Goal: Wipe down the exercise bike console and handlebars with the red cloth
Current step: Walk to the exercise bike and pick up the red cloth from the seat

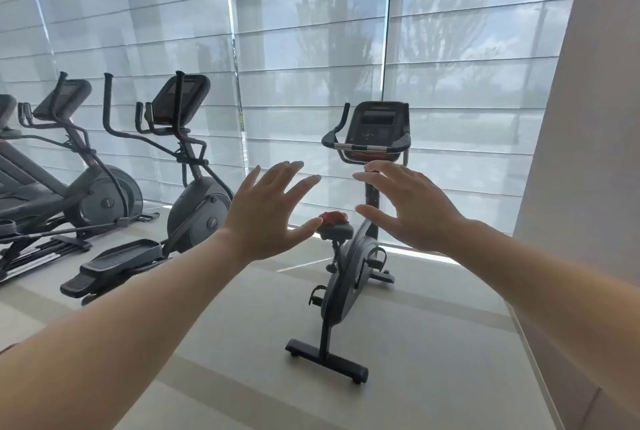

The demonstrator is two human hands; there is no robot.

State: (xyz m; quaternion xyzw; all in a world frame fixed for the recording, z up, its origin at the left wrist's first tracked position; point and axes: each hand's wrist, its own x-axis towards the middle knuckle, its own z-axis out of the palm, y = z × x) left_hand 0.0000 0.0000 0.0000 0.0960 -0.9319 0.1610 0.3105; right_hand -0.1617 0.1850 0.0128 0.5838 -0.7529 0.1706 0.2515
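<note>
A dark exercise bike (346, 277) stands ahead of me, right of centre, facing the window. Its black console (377, 123) rises above the handlebars (363, 147), which have a chrome bar across the front. A crumpled red cloth (334, 217) lies on the bike's saddle (337, 230). My left hand (266, 213) and my right hand (412, 208) are stretched out in front of me, both empty with fingers spread. They are held in the air well short of the bike, one on each side of the cloth as seen from here.
Two elliptical trainers (180, 170) (69, 166) stand in a row to the left along the blind-covered window (311, 31). A white wall (588, 118) juts in at the right. Pale tiled floor (242, 343) lies between me and the bike.
</note>
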